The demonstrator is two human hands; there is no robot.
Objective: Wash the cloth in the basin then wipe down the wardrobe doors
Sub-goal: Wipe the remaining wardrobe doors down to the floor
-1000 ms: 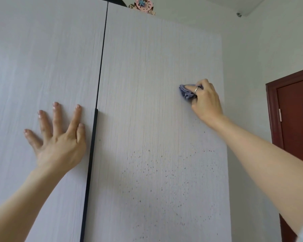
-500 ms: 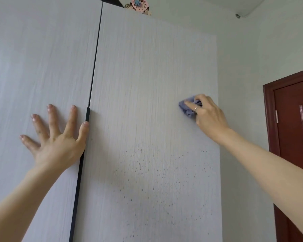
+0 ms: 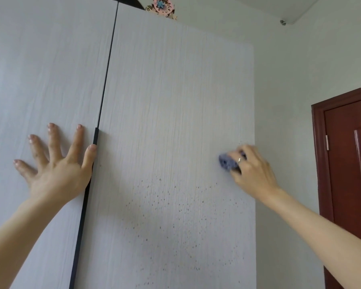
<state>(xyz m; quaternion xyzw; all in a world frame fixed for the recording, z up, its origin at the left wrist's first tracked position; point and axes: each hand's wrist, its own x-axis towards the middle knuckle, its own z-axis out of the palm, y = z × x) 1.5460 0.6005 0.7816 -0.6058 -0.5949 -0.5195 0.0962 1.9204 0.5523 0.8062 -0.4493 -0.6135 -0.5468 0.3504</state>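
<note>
We see matt, pale wardrobe doors (image 3: 175, 101) with fine vertical wood-grain texture, speckled with dark spots at lower centre. The bluish cloth (image 3: 227, 162) looks soft and crumpled. At the right edge, a reddish-brown wooden door (image 3: 348, 163) shines glossy.

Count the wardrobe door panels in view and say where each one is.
2. The left door lies under the flat left hand; the right door is under the cloth held by the right hand. More may lie off-frame.

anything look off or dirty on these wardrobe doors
Yes: the right wardrobe door has a scatter of small dark specks across its lower half, below the cloth. The rest looks clean and undamaged.
</note>
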